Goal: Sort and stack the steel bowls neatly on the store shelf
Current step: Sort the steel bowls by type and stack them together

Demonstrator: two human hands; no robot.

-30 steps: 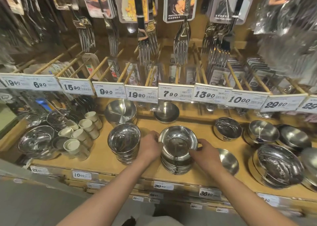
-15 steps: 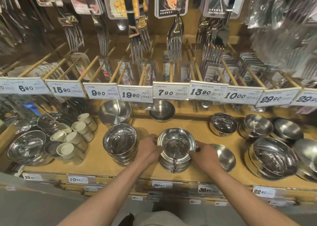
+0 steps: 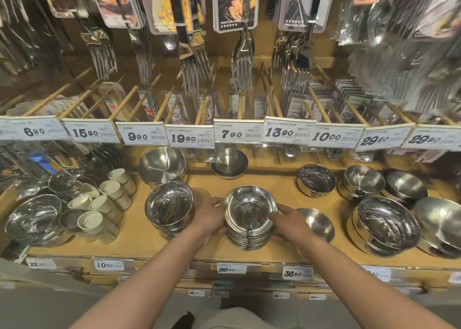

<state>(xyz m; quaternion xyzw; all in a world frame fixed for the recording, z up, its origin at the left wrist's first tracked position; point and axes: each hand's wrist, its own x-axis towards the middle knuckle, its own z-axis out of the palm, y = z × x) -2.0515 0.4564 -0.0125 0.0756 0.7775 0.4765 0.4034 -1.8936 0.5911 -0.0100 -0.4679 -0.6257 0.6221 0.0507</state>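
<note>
At the front of the wooden shelf (image 3: 154,243), a stack of shallow steel bowls (image 3: 249,218) is being held from both sides: it is being gripped on its left by the curled fingers of the left hand (image 3: 212,216) and on its right by those of the right hand (image 3: 289,222). Just beside the right hand, a single small bowl (image 3: 318,223) is being left on the shelf. To the left, another stack of deeper bowls (image 3: 169,207) is being kept near the left hand, with white cups (image 3: 99,203) farther left. Behind, a large bowl (image 3: 162,165) and a dark bowl (image 3: 229,162) are being displayed under the price tags (image 3: 189,137). Above them, forks (image 3: 242,64) are being hung in packs.
</note>
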